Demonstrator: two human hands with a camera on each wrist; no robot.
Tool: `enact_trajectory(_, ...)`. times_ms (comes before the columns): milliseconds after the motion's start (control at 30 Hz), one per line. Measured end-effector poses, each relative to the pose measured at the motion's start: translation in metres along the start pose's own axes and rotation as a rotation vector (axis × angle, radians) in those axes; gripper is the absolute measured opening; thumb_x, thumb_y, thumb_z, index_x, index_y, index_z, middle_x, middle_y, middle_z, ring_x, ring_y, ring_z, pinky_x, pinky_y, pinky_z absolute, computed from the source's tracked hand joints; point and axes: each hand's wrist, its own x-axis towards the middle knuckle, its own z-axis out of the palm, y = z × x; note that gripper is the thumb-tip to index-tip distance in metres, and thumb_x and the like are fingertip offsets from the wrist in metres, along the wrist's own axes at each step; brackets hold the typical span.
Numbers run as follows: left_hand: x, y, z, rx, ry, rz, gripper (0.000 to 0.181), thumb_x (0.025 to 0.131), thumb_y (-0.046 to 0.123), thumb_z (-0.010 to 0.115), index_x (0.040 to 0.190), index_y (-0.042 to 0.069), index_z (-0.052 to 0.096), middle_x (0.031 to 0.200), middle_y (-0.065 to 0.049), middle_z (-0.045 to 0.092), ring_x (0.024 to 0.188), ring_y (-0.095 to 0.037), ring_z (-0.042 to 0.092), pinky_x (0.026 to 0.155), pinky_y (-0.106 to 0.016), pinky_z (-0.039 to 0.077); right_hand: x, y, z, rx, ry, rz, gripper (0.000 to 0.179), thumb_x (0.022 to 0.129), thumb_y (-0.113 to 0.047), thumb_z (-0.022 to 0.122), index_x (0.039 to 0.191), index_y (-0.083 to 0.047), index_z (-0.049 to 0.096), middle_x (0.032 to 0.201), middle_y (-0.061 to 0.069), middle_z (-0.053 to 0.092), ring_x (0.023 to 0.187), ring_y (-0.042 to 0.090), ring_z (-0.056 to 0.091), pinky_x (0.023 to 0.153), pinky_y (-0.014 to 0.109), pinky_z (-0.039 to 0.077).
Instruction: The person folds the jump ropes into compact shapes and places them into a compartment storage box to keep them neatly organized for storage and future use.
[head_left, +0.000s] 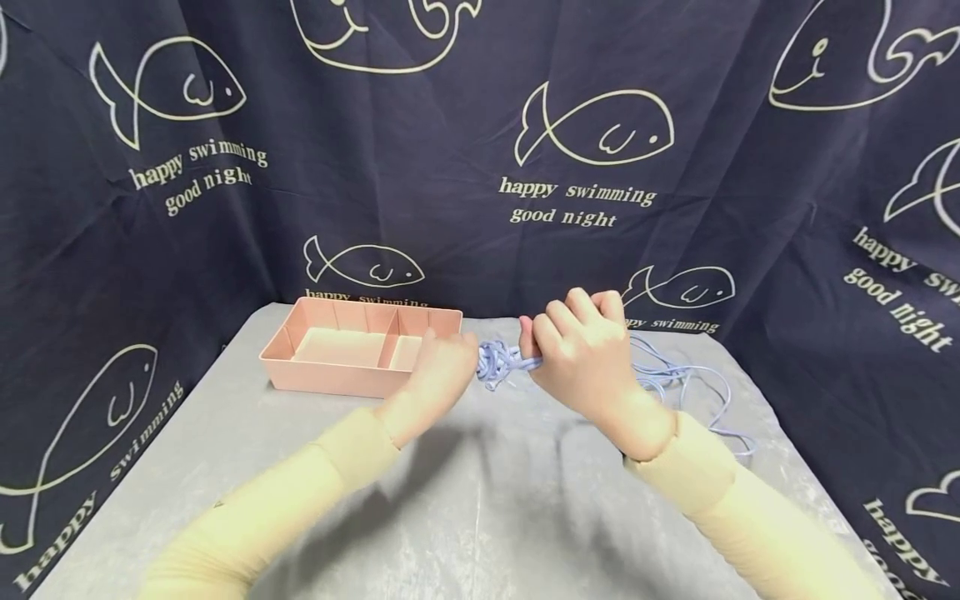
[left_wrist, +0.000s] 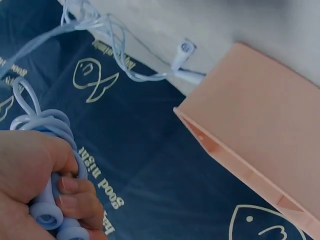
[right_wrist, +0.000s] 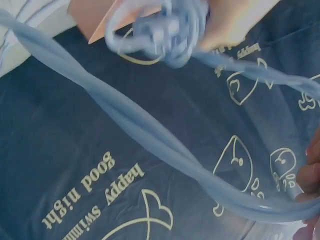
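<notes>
My left hand grips the two handles of a light-blue skipping rope. Its cord is wound in a knotted bundle that sticks out from that fist toward the right. In the head view, my right hand is curled round a doubled length of the cord just right of the bundle. The right wrist view shows a twisted stretch of cord running to the fingers at the right edge. Both hands are above the table, and the left one partly hides the pink box.
More loose blue cord lies on the grey table right of the hands. In the left wrist view, another handle lies by the pink box, which has a divider. Dark fish-print cloth hangs behind and on both sides.
</notes>
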Motion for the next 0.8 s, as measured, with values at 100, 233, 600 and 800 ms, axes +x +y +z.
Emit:
enact_trajectory(100, 0.007, -0.005, 0.001, 0.018, 0.025, -0.051, 0.008, 0.078, 0.005, 0.056, 0.073, 0.011, 0.056, 0.054, 0.0, 0.053, 0.05, -0.015, 0.053, 0.054, -0.033, 0.038, -0.002, -0.006, -0.004, 0.005, 0.009, -0.018, 0.03, 0.079, -0.005, 0.048, 0.051, -0.005, 0.035, 0.05, 0.005, 0.031, 0.051, 0.027, 0.034, 0.056, 0.043, 0.029)
enact_trajectory(233, 0.014, -0.012, 0.002, -0.008, 0.058, -0.114, 0.011, 0.079, 0.003, 0.053, 0.072, 0.01, 0.054, 0.056, -0.003, 0.054, 0.052, -0.019, 0.053, 0.055, -0.034, 0.036, -0.008, -0.014, -0.007, 0.011, -0.007, -0.055, 0.038, 0.089, -0.01, 0.045, 0.052, -0.006, 0.035, 0.051, 0.005, 0.029, 0.05, 0.025, 0.032, 0.054, 0.041, 0.03)
enact_trajectory(600, 0.017, -0.018, 0.004, -0.1, 0.029, -0.137, 0.012, 0.088, 0.007, 0.044, 0.078, 0.008, 0.051, 0.078, -0.01, 0.05, 0.077, -0.027, 0.047, 0.063, -0.035, 0.034, -0.042, -0.032, -0.009, 0.05, -0.126, -0.057, 0.04, 0.095, -0.016, 0.042, 0.056, -0.006, 0.041, 0.053, 0.005, 0.034, 0.051, 0.024, 0.034, 0.055, 0.039, 0.029)
enact_trajectory(800, 0.025, -0.025, 0.002, -0.071, 0.069, -0.176, 0.015, 0.089, 0.009, 0.042, 0.079, 0.007, 0.053, 0.083, -0.013, 0.049, 0.078, -0.028, 0.046, 0.063, -0.037, 0.033, -0.065, -0.043, -0.007, 0.082, -0.185, -0.046, 0.041, 0.096, -0.018, 0.04, 0.057, -0.006, 0.045, 0.053, 0.004, 0.036, 0.051, 0.024, 0.034, 0.056, 0.039, 0.03)
